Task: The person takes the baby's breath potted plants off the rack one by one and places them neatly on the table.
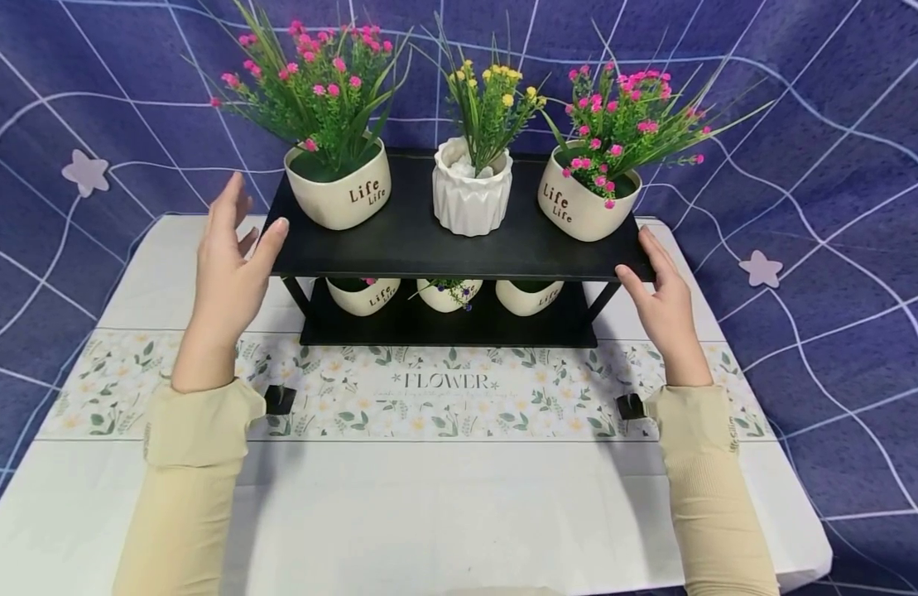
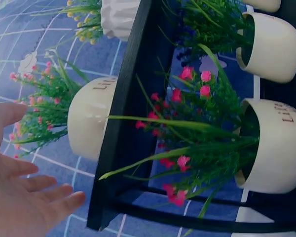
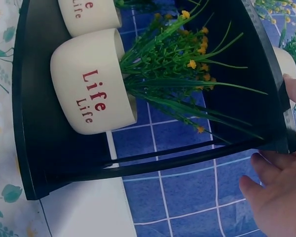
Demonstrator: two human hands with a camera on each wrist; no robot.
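Note:
A black two-tier plant stand (image 1: 410,252) holds potted artificial flowers on both levels. My right hand (image 1: 663,310) grips the right end of its upper board, thumb at the front corner and fingers round the end, as the right wrist view shows. My left hand (image 1: 231,257) is at the left end with fingers spread, holding nothing; a gap shows between it and the board in the left wrist view. On top stand a cream pot with pink flowers (image 1: 339,186), a white ridged pot with yellow flowers (image 1: 472,199) and another cream pot (image 1: 585,199) with pink flowers.
Three cream pots stand on the lower tier, among them a left pot (image 1: 363,298) and a right pot (image 3: 91,81) with orange-yellow flowers. A floral runner (image 1: 444,397) crosses the white table (image 1: 459,505). A blue curtain (image 1: 824,124) with white lines hangs behind.

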